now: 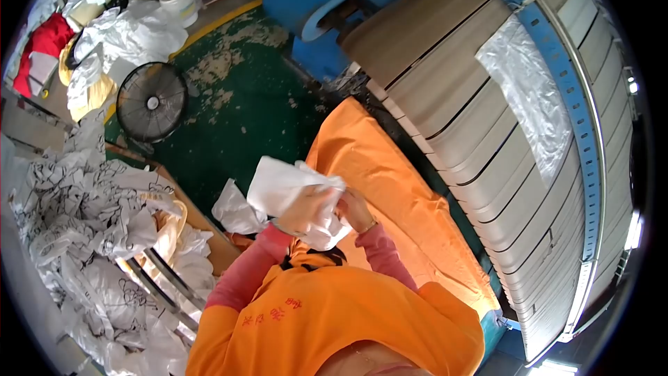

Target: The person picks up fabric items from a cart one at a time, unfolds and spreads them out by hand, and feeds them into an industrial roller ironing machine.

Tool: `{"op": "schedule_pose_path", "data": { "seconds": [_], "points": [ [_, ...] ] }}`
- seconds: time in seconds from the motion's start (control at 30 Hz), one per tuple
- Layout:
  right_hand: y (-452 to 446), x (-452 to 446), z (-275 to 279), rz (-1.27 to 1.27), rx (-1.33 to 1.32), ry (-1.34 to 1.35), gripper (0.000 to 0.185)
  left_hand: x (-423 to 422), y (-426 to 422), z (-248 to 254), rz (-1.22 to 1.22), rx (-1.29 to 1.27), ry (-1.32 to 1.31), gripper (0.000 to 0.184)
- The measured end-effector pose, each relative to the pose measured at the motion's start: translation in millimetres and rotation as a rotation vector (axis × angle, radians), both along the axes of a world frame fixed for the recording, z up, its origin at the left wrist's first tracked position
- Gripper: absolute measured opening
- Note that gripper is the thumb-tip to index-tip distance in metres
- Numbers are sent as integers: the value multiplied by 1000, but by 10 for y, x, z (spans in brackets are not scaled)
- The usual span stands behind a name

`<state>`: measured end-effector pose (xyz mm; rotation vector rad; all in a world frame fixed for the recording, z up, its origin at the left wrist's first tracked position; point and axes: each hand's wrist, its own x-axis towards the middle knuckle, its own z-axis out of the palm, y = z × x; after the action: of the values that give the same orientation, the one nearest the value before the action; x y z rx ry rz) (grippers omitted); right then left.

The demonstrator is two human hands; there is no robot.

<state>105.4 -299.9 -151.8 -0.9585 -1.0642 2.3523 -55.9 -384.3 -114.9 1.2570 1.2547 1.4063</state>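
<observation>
In the head view, the one there is, I see a person in an orange apron (348,306) with both forearms brought together in front of the chest. The white cloth (278,182) is up between them, in the air by the left edge of a long orange cover (393,174). The left hand (305,210) grasps it from the left side, fingers laid over the fabric. The right hand (356,210) has hold of its right side, the fingers gathered in close; their very tips are lost in the folds, so I can't tell how tight the pinch is.

As far as I can judge, the handling is partway along. The cloth is picked up and in both hands; its upper-left part is spread fairly flat, while the part under the fingers is crumpled and droops. It is neither smoothed throughout nor laid down. Another white piece (236,210) hangs just left of it, and I can't say whether the two are joined.

To the left, a big heap of printed white sheets (90,202) lies loose and jumbled behind a wooden edge (221,251). Beyond that board's far end, a black fan (152,103) stands on the green floor (233,108). On the right, a silvery sheet (529,94) lies across the slatted machine (452,97), along its blue perforated rail (557,63).
</observation>
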Motion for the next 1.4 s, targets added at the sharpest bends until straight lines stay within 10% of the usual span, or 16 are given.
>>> {"op": "schedule_pose_path", "data": {
  "seconds": [0.07,0.17,0.23,0.67,0.87,1.0,1.1,1.13,1.23,1.3,1.4],
  "points": [
    [-53,-339,201,18,-139,192,39,294,50,-305,-85,486,437,40],
    [-76,-615,291,46,-195,340,38,588,-19,270,-617,-678,-946,25],
    [-20,-666,297,46,-173,368,38,748,-87,334,-685,-482,-495,20],
    [383,-717,365,83,114,255,35,433,-145,1458,-1053,78,-365,29],
    [534,-626,-1259,525,493,-441,34,329,301,-948,164,312,480,27],
    [408,-172,-1638,901,661,-580,34,-340,-364,-2458,361,-361,572,31],
    [513,327,-851,425,471,-408,18,-634,-1062,-2817,545,-652,971,34],
    [619,485,-654,212,891,-649,12,-748,-1362,-2996,602,-728,940,32],
    [919,682,367,-402,542,-229,10,-871,-1779,-2783,1158,-753,-133,45],
    [959,706,583,-574,847,-334,13,-950,-2091,-3461,1152,-841,-173,51],
    [863,570,679,-467,1232,-304,9,-897,-1930,-3014,688,-973,80,53]
  ]
}}
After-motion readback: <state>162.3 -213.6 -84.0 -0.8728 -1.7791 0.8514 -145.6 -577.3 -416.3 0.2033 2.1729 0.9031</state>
